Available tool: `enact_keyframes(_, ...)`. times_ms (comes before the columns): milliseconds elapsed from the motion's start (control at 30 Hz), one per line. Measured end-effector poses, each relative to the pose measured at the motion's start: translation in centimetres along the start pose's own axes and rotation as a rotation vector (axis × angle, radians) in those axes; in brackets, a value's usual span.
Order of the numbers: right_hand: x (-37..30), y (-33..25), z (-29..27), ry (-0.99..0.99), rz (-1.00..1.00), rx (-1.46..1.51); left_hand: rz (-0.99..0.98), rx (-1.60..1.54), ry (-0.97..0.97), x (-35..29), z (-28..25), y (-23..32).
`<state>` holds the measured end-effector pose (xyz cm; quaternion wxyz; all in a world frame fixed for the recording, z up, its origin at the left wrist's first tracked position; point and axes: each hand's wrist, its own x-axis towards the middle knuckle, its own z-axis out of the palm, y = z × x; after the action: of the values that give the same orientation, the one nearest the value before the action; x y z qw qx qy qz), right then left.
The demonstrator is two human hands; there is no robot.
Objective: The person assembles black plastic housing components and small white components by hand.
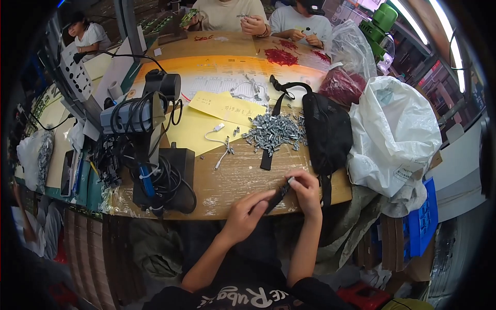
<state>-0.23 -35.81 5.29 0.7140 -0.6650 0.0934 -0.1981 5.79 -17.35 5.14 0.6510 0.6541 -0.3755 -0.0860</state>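
Observation:
Near the table's front edge, my left hand [246, 215] is wrapped round a slim black object [277, 199] whose exact kind I cannot make out. At its upper end, my right hand [307, 192] pinches a small pale, metallic-looking piece [291, 180]; the fingers partly cover it. Beyond my hands lies a heap of small silvery metal connectors [276, 131]. A short white cable with plugs [224, 146] rests left of the heap, on the table and a yellow sheet [188, 129].
A black bag [326, 129] lies right of the heap, beside a large white plastic bag [395, 137]. On the left stand a black box [178, 168] and tangled black cables [168, 188]. Across the table, people handle small parts near red pieces [281, 57].

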Motion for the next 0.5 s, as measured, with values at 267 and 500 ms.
enact_keyframes(267, -5.8, 0.5, 4.9, -0.235, -0.044, 0.408, -0.752, -0.902, -0.201, -6.5, -1.7, 2.3)
enact_keyframes(500, -6.2, 1.8, 8.2, -0.596, -0.046, 0.356, -0.972, -1.608, -0.36, -9.4, -4.0, 2.3)
